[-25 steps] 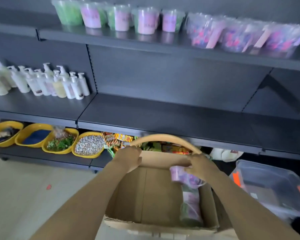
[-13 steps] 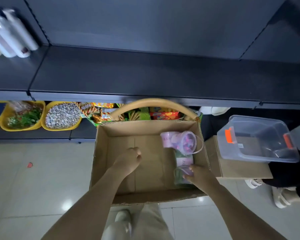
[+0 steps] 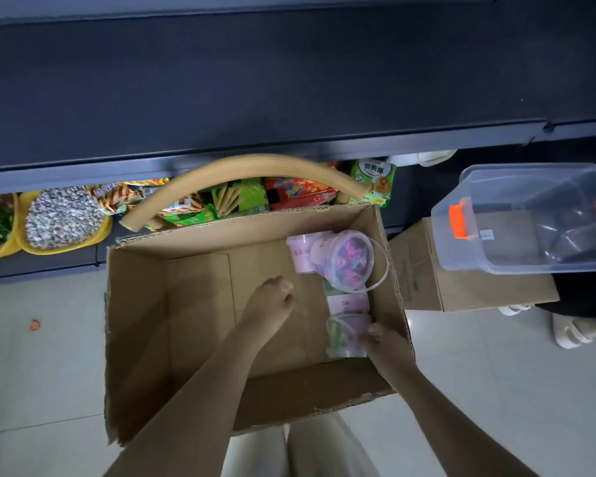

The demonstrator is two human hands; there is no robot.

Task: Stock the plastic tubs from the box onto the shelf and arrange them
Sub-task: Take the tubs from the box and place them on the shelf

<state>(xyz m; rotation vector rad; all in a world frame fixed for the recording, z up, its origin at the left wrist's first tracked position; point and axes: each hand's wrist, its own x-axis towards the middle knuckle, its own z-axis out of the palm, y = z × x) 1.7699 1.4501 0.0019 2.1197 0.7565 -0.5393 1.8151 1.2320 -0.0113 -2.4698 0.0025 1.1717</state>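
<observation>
An open cardboard box (image 3: 138,321) sits on the floor below the dark shelf (image 3: 255,80). Against its right wall lie a pink-labelled plastic tub (image 3: 341,259) with a thin handle, on its side, and nearer me a green-and-pink tub (image 3: 341,333). My right hand (image 3: 384,342) reaches into the box and grips the near tub at its right end. My left hand (image 3: 269,306) hovers over the box floor with fingers curled, holding nothing.
A basket (image 3: 241,170) of snack packs with a tan handle stands behind the box. Yellow bowls (image 3: 62,222) sit at the left on the lowest shelf. At right, a clear bin (image 3: 530,218) rests on a second carton (image 3: 461,287). Another person's feet (image 3: 578,332) stand beside it.
My view dropped from the shelves down into the box. My right hand left the far tub and came back to the near one; my left hand moved off the box edge to inside.
</observation>
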